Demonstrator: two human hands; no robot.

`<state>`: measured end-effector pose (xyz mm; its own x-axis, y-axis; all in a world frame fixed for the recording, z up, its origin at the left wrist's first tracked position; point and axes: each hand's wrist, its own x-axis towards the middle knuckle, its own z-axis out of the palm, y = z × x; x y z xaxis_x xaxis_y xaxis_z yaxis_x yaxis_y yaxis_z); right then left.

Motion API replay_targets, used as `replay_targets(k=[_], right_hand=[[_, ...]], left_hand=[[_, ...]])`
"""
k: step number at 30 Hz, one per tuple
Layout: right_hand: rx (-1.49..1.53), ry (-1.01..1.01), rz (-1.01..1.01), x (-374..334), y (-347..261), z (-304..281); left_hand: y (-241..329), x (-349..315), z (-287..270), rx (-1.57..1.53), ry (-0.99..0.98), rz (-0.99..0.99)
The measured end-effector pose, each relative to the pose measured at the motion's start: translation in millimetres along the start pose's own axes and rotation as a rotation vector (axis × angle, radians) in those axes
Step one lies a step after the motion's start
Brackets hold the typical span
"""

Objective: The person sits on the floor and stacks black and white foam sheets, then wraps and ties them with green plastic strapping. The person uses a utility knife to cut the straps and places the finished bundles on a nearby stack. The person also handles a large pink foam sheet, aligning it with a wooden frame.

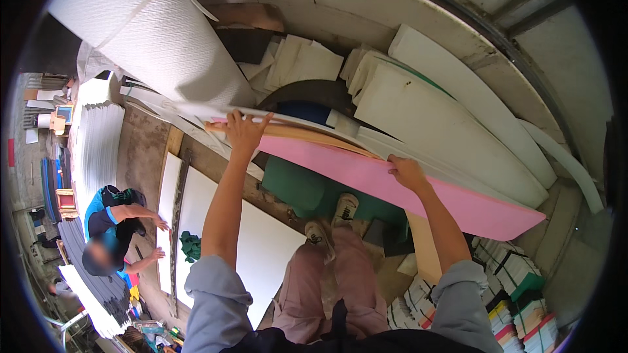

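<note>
A large pink sheet [366,168], which looks like foam board, leans on edge in front of me with thin orange and white sheets behind it. My left hand [243,134] grips the upper edges of this stack near its left end, fingers spread and hooked over them. Farther right, my right hand [407,174] is closed on the top edge of the pink sheet, beside the tip of the orange sheet [314,136]. Its fingertips are partly hidden behind that edge. Below the pink sheet shows a dark green sheet [294,186], near my shoes.
Wide white boards [418,108] lean against the back wall. A big white roll [157,33] stands at upper left. White panels [229,222] lie at left, where another person [108,229] bends with both hands on one. Bundled sheet stacks [517,274] sit at lower right.
</note>
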<state>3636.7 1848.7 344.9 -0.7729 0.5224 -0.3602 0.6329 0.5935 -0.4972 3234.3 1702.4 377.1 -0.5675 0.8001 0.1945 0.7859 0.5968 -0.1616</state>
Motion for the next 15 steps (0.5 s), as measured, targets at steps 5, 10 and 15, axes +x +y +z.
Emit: replay_targets(k=[5, 10, 15], right_hand=[[-0.02, -0.032, 0.11, 24.1, 40.4, 26.1], [-0.053, 0.135, 0.103, 25.5, 60.2, 56.8], [-0.125, -0.05, 0.156, 0.3, 40.1, 61.8]], left_hand=[[53.2, 15.8, 22.5, -0.383, -0.03, 0.459], [72.6, 18.8, 64.3, -0.261, -0.009, 0.515], [52.9, 14.3, 92.3, -0.139, -0.072, 0.507]])
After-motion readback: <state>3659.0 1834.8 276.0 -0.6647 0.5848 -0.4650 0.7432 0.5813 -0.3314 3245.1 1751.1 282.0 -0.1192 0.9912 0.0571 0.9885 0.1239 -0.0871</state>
